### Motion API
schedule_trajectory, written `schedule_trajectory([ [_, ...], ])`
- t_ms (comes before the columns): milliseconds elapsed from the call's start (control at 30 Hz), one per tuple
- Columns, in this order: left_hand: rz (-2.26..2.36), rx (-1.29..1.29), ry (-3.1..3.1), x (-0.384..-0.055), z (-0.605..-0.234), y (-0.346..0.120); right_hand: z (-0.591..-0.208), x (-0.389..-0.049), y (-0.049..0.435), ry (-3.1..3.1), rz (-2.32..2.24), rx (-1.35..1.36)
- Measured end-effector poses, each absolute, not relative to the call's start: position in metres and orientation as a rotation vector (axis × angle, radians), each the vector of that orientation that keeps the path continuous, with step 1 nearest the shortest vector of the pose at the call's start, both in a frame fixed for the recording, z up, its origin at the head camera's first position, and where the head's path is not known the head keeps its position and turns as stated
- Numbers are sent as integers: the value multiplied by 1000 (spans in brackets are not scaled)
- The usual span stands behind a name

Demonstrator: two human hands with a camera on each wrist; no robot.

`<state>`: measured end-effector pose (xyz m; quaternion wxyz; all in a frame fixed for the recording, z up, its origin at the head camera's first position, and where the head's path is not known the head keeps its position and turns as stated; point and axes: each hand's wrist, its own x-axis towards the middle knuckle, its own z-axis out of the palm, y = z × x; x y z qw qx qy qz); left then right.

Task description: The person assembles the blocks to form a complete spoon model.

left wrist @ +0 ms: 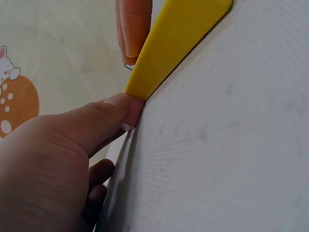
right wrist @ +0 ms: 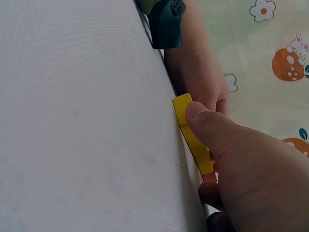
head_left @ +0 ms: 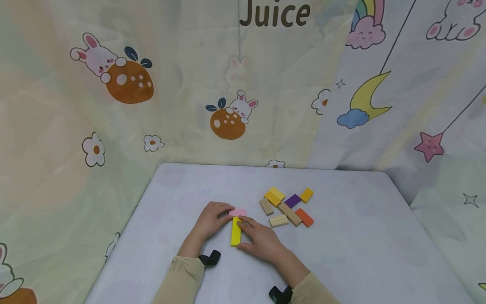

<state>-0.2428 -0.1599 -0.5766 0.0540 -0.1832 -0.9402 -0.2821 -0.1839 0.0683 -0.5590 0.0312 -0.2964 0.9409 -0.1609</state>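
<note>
A long yellow block (head_left: 236,233) lies on the white table, pointing away from me, its far end against a pink block (head_left: 237,212) set crosswise. My left hand (head_left: 211,220) pinches the pink block at its left end; in the left wrist view the thumb (left wrist: 104,116) presses close beside the corner of the yellow block (left wrist: 169,43). With my right hand (head_left: 263,240) I grip the yellow block from the right. Its thumb is at the near end and its fingers are by the far end. In the right wrist view the right thumb (right wrist: 205,118) covers part of that block.
Right of the hands lies a loose group of blocks: yellow ones (head_left: 274,196), a purple one (head_left: 292,201), an orange one (head_left: 304,217) and several plain wooden ones (head_left: 290,213). Behind the table (head_left: 360,236) hangs a printed cloth (head_left: 182,118).
</note>
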Motion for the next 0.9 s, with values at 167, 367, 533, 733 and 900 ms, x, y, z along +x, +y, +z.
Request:
schedule_trajectory([
  [167, -856, -555, -2854, -242, -575, -160, -558, -184, 69, 2888, -515, -903],
  [367, -877, -544, -2862, -241, -574, -159, -557, -184, 69, 2879, -542, -898],
  [533, -877, -565, -2855, -242, -573, -159, -557, -185, 70, 2875, -573, -902],
  [733, -899, -564, -2875, -241, -573, -160, -553, -186, 77, 2753, -803, -826],
  [900, -868, -563, -2907, -241, -574, -160, -545, -190, 89, 2692, -937, -725],
])
